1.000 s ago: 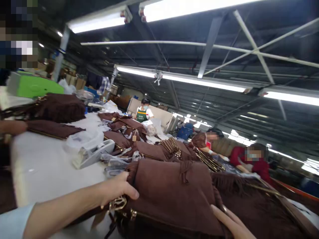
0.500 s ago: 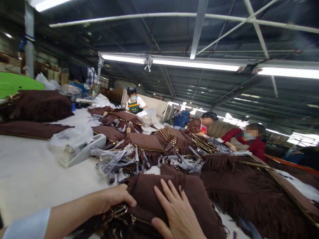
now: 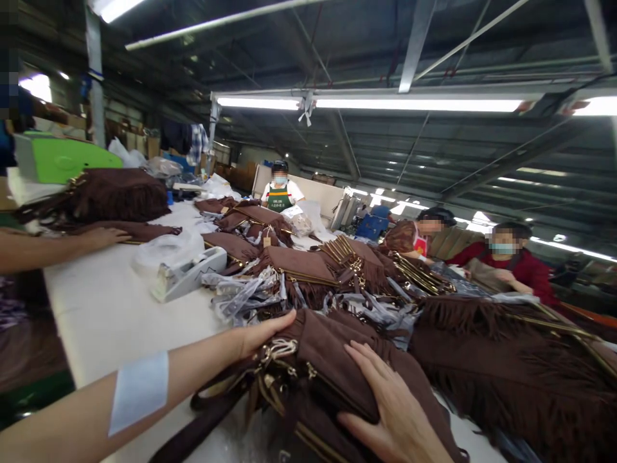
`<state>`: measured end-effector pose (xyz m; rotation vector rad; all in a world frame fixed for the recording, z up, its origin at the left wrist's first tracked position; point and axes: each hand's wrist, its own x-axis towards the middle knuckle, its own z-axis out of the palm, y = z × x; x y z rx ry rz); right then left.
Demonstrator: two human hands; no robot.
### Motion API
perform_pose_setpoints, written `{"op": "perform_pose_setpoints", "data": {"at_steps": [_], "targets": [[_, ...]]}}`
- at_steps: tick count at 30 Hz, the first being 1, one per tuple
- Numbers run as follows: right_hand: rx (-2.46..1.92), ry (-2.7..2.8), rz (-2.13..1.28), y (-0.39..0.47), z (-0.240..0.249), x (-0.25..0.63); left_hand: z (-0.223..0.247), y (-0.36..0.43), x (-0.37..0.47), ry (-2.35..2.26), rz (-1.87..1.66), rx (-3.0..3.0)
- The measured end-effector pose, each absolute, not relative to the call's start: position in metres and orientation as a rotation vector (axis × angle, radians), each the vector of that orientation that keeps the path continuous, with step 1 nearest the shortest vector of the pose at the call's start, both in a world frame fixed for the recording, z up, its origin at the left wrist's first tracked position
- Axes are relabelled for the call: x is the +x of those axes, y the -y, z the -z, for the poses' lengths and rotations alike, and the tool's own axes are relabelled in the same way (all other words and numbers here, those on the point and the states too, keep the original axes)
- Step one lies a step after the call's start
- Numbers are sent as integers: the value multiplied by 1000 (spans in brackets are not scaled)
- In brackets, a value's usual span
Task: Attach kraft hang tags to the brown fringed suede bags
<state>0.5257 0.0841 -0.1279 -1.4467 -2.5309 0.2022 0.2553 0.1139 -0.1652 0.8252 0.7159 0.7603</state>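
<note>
The brown zip bag [image 3: 337, 360] is at the near edge of the table [image 3: 87, 308], close to the person, with more brown cloth and a gold zip just under it. The table is the biggest thing, flat and white. Next come the big fringed bags [image 3: 482, 354] on the right, soft and dark, with long stringy bits. At the far left sits a floppy fringed pile [image 3: 123, 193], near a smooth green machine [image 3: 67, 161] with a round top. A grey tape holder [image 3: 193, 273] stands beyond the left arm, next to crinkly clear plastic [image 3: 159, 251]. The right hand [image 3: 393, 405] lies on the bag, its thumb apart from its long fingers. The left hand [image 3: 263, 334] touches the bag's left edge; I cannot tell how most of its fingers are bent. Smallest are the shiny gold clips [image 3: 279, 350] by that hand, and a tan paper tag [image 3: 267, 242] farther back.
</note>
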Motion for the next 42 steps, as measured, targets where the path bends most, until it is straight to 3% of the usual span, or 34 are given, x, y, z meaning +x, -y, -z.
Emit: {"op": "perform_pose_setpoints", "data": {"at_steps": [6,15,27,35,42], "targets": [[-1370,2448,-356,-98,127,553,134,-137,249,-618,-639,1073],[-1198,2491,-89,-103,147,550,128,-137,230,-912,-485,1226],[-1152,2510,107,-109,152,538,131,-112,210,-1293,-556,1395],[-1292,2562,26,-104,147,531,102,-57,201,-1476,-598,2059],[-1356,2640,20,-104,146,527,136,-33,226,-1568,-472,2546]]}}
